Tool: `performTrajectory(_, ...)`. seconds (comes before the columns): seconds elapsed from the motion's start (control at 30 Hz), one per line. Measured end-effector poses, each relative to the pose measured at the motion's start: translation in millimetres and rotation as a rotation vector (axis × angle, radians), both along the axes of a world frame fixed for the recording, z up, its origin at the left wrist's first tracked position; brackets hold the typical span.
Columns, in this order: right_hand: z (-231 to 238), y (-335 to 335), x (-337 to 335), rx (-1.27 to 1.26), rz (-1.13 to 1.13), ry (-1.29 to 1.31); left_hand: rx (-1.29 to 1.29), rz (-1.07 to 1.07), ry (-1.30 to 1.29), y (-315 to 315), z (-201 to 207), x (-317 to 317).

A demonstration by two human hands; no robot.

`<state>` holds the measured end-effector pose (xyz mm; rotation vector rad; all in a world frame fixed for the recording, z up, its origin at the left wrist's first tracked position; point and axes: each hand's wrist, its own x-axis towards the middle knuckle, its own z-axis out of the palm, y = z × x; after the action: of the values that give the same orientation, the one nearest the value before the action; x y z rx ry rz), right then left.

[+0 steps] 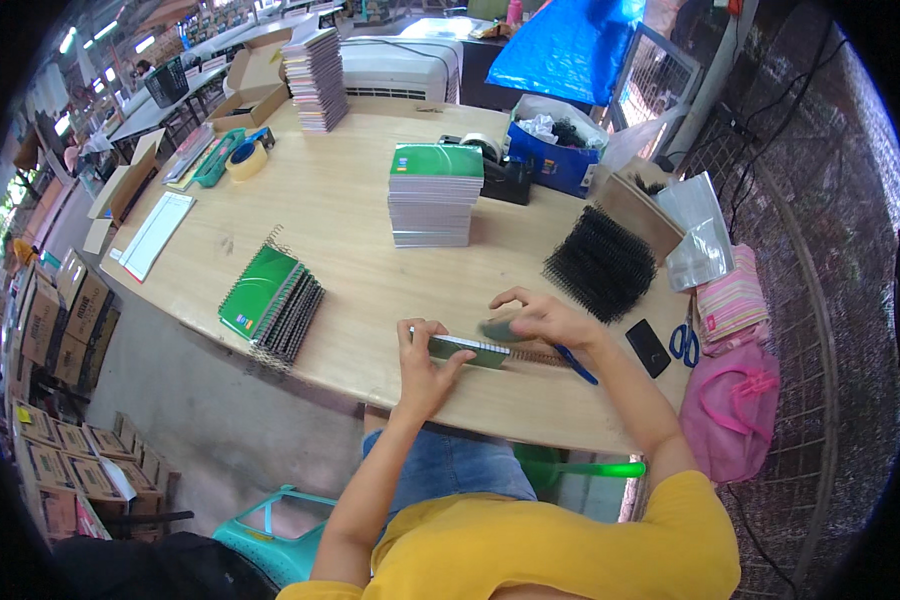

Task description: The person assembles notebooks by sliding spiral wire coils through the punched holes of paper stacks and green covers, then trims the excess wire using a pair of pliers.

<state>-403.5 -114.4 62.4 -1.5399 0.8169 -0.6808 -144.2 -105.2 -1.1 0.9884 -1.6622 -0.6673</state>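
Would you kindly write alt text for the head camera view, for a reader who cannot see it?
A person's left hand and right hand hold a green notebook on edge on a wooden table. Nearby lie a pile of black binding coils, a stack of unbound notebooks and bound spiral notebooks.

Beyond the hands we saw a notebook stack (435,195) and a tape dispenser (500,170); to their left lay bound notebooks (272,300), to their right black coils (602,262), a phone (648,347) and scissors (684,340).
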Motion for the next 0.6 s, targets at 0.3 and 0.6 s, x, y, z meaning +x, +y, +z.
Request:
performTrajectory(0.3,1,7,7,-0.177,-0.094,0.302,0.076,-0.033,-0.01,8,-2,-10)
performTrajectory(0.6,-12,-2,5,-0.366,-0.202,0.313,0.063,-0.074,0.031,11,-2,-19)
